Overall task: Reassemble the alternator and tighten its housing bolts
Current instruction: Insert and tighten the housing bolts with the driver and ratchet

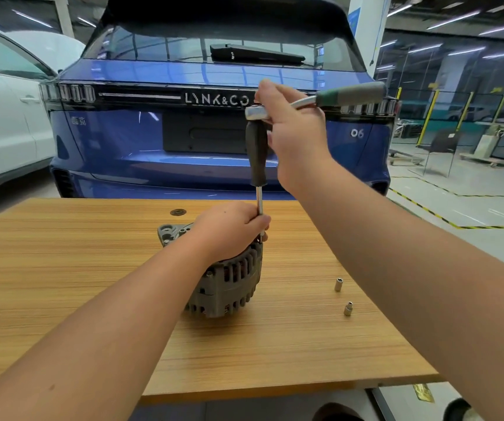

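The alternator (226, 275) stands on the counter (62, 268). The left hand (229, 229) rests on its housing, fingers pinching the driver shaft (259, 202) to keep the tip seated; the right hand (293, 132) grips the ratchet (320, 100) atop the driver handle (256, 153) for leverage

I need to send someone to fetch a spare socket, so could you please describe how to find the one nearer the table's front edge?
Start at the wooden table with the grey alternator at its middle. To the alternator's right stand two small silver sockets; the wanted socket is the one closer to the table's front edge, below its twin.
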